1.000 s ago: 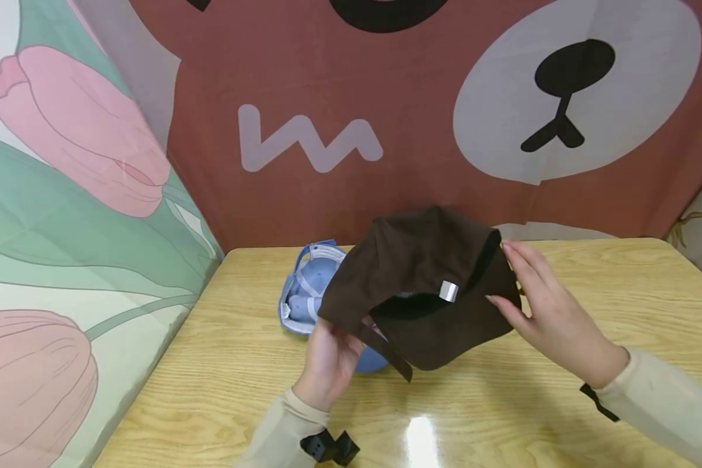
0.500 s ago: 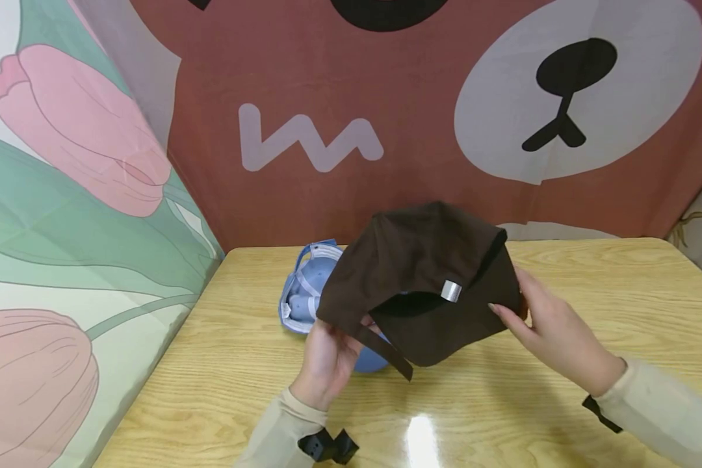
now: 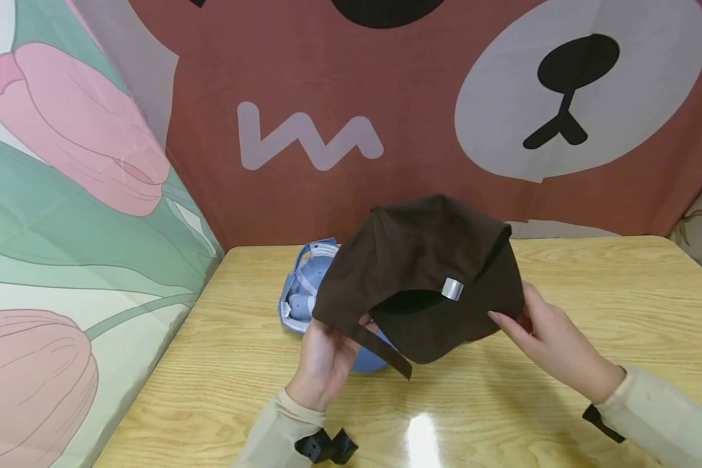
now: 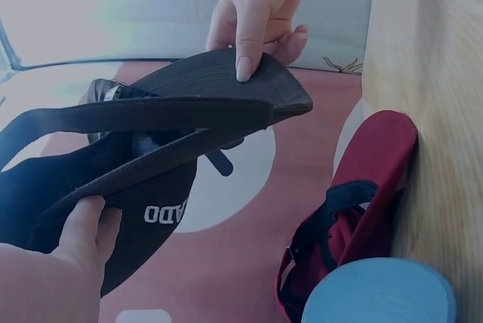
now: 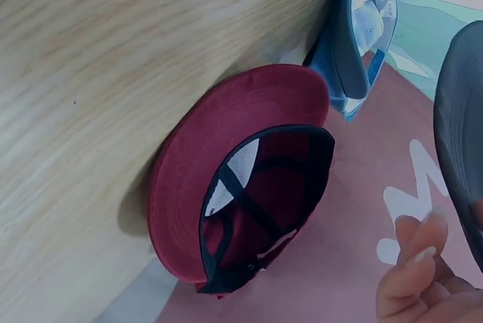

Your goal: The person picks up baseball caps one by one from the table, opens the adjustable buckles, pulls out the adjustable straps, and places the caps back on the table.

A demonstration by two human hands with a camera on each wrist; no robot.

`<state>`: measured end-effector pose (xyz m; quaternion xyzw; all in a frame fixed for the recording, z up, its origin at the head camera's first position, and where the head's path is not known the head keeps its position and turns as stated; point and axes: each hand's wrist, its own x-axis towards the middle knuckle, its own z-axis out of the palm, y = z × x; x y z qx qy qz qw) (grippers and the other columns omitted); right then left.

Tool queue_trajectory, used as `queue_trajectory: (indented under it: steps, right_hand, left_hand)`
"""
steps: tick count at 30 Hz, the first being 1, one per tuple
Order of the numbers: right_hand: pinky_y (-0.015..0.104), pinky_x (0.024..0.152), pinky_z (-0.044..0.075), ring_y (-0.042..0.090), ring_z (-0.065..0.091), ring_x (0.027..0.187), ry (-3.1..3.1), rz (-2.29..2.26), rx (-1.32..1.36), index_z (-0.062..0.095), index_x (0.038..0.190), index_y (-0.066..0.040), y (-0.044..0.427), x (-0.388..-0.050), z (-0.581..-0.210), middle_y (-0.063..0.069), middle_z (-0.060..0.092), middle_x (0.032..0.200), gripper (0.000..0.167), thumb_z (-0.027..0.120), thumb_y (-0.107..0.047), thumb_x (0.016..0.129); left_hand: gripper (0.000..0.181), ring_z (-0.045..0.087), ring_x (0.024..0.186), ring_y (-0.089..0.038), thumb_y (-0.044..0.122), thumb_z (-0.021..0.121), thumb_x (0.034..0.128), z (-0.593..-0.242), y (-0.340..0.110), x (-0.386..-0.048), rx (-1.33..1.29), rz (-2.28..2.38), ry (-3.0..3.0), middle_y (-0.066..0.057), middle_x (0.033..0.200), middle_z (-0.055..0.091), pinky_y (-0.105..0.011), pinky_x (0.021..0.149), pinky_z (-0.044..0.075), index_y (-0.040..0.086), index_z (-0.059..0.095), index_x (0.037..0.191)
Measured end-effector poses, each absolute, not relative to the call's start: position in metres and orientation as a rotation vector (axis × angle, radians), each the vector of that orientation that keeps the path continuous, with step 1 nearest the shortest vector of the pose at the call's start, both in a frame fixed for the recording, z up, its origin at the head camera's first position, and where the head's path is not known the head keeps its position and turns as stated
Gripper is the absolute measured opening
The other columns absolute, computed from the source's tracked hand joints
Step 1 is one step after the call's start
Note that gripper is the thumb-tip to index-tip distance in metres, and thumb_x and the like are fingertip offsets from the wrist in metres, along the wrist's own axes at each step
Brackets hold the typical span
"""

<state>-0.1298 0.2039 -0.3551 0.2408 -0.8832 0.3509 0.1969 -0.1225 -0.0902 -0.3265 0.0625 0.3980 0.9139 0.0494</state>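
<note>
A dark brown baseball cap (image 3: pixel 409 253) is held above the table in the head view, with its loose back strap hanging down. My left hand (image 3: pixel 324 364) grips the cap's lower left edge. My right hand (image 3: pixel 561 344) pinches the brim, thumb on the near side and fingers mostly hidden behind it. In the left wrist view, white letters show on the front of the brown cap (image 4: pixel 147 232), and the right thumb lies on its brim. Fingertips of the right hand (image 5: pixel 423 278) show beside the brim in the right wrist view.
A blue cap (image 3: pixel 311 276) lies with its inside up on the wooden table (image 3: pixel 210 390), partly behind the brown cap. A dark red cap (image 5: pixel 241 93) lies to its right, mostly hidden in the head view. Printed cloth (image 3: pixel 304 208) hangs behind the table.
My right hand has slid down along the brim from the cap's upper right edge, and its fingers have gone behind it. The cap has risen slightly. My left hand keeps its grip.
</note>
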Motion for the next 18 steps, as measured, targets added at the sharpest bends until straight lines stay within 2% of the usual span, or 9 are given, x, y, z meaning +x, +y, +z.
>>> queue_trajectory:
  steps: [2,5,8,10,13,18]
  right_hand:
    - [0.022,0.048,0.034,0.001,0.038,0.055,-2.49,1.01,0.658,0.041,0.132,0.002,0.2045,-0.1304,-0.3562,-0.008,0.043,0.067,0.053,0.069,-0.001,0.088]
    - [0.024,0.048,0.034,0.002,0.038,0.055,-2.536,1.072,0.623,0.047,0.124,0.0,0.2046,-0.1307,-0.3574,-0.007,0.042,0.066,0.039,0.067,-0.004,0.091]
    - [0.027,0.047,0.033,0.006,0.039,0.054,-2.6,1.205,0.584,0.051,0.107,-0.003,0.2053,-0.1315,-0.3596,-0.004,0.041,0.065,0.018,0.063,-0.008,0.094]
    - [0.028,0.047,0.034,0.01,0.041,0.053,-2.641,1.311,0.569,0.051,0.099,-0.004,0.206,-0.1319,-0.361,-0.002,0.043,0.065,0.011,0.06,-0.01,0.097]
    - [0.03,0.048,0.036,0.014,0.044,0.053,-2.683,1.434,0.558,0.051,0.092,-0.003,0.2069,-0.1316,-0.3622,-0.001,0.047,0.065,0.012,0.056,-0.012,0.099]
    - [0.032,0.052,0.04,0.017,0.049,0.056,-2.696,1.576,0.582,0.061,0.097,0.005,0.2076,-0.1313,-0.3626,0.001,0.053,0.066,0.02,0.051,-0.011,0.101]
  left_hand:
    - [0.038,0.051,0.071,-0.01,0.011,0.024,0.1053,-0.3264,-0.0904,-0.1224,0.199,2.784,1.207,0.005,0.076,0.056,-0.032,0.08,0.049,0.016,0.058,0.089]
    - [0.037,0.051,0.07,-0.01,0.012,0.024,0.1059,-0.3266,-0.0902,-0.1229,0.187,2.78,1.21,0.005,0.075,0.056,-0.031,0.079,0.049,0.016,0.057,0.089]
    - [0.037,0.051,0.071,-0.01,0.013,0.023,0.1064,-0.3266,-0.0886,-0.1235,0.157,2.781,1.205,0.004,0.075,0.055,-0.031,0.079,0.048,0.016,0.055,0.088]
    - [0.037,0.05,0.071,-0.011,0.013,0.023,0.1064,-0.3267,-0.0872,-0.124,0.132,2.789,1.188,0.004,0.076,0.054,-0.032,0.08,0.047,0.015,0.055,0.088]
    - [0.038,0.05,0.072,-0.011,0.012,0.021,0.1062,-0.3267,-0.0852,-0.1242,0.112,2.805,1.156,0.003,0.078,0.054,-0.032,0.079,0.047,0.015,0.055,0.088]
    - [0.038,0.049,0.071,-0.011,0.012,0.021,0.1058,-0.3264,-0.083,-0.124,0.126,2.816,1.125,0.003,0.079,0.053,-0.031,0.078,0.047,0.015,0.055,0.09]
